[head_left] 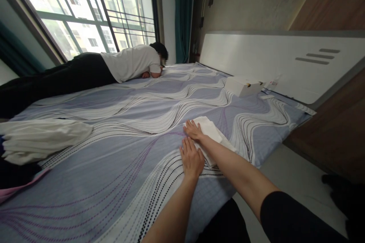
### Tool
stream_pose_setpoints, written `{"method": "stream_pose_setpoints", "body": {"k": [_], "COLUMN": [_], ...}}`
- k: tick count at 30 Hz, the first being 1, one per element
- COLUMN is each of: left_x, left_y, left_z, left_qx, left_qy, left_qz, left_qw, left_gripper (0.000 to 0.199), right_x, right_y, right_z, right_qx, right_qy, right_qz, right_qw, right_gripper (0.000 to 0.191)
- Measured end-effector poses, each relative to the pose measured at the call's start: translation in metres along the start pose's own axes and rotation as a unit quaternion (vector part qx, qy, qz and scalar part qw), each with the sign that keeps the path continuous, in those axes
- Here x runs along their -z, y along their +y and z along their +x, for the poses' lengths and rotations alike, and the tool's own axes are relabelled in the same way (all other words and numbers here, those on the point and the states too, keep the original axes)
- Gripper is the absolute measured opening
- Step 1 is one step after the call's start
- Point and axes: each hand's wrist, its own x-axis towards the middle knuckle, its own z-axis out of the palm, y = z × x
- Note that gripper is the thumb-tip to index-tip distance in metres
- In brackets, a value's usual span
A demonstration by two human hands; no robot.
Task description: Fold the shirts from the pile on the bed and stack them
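Note:
A folded white cloth [212,133] lies on the patterned blue and white bedsheet [114,167]. My right hand [194,130] rests flat on the left end of the cloth, fingers spread. Just below it my left hand [192,157] lies palm down at the cloth's lower left edge, with its fingers stretched out over the sheet. Neither hand grips anything. My right forearm crosses above the cloth and hides part of it.
A person [131,62] in a white top lies along the window side. A pile of white clothing [45,136] sits at the left, with dark and pink fabric beside it. Near the white headboard [270,60] stands a white box [242,85].

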Motion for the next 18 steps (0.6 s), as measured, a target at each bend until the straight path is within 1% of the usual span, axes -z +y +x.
{"method": "stream_pose_setpoints", "body": {"k": [2,5,8,10,13,16,18], "left_x": [0.002,0.004,0.007,0.009,0.01,0.011,0.011], "left_y": [-0.001,-0.002,-0.001,0.0,0.0,-0.001,-0.003], "left_z": [-0.001,-0.001,-0.001,-0.001,-0.001,-0.002,-0.002], "left_qx": [-0.033,-0.084,-0.092,-0.09,-0.087,-0.087,-0.097], "left_qy": [-0.016,-0.052,-0.073,-0.075,-0.081,-0.089,-0.1], "left_qz": [0.0,-0.006,-0.01,-0.013,-0.014,-0.018,-0.025], "left_qw": [0.999,0.995,0.993,0.993,0.993,0.992,0.99], "left_gripper": [0.056,0.043,0.038,0.036,0.035,0.037,0.038], "right_x": [0.006,0.009,0.006,0.0,-0.011,-0.025,-0.035], "right_y": [0.014,0.039,0.055,0.058,0.056,0.05,0.046], "right_z": [-0.001,-0.013,-0.028,-0.04,-0.064,-0.094,-0.113], "right_qx": [-0.017,-0.051,-0.088,-0.109,-0.123,-0.132,-0.142], "right_qy": [0.015,0.05,0.077,0.087,0.109,0.154,0.186], "right_qz": [-0.001,-0.018,-0.052,-0.069,-0.084,-0.106,-0.123], "right_qw": [1.0,0.997,0.992,0.988,0.983,0.973,0.965], "right_gripper": [0.065,0.063,0.061,0.061,0.062,0.06,0.057]}}
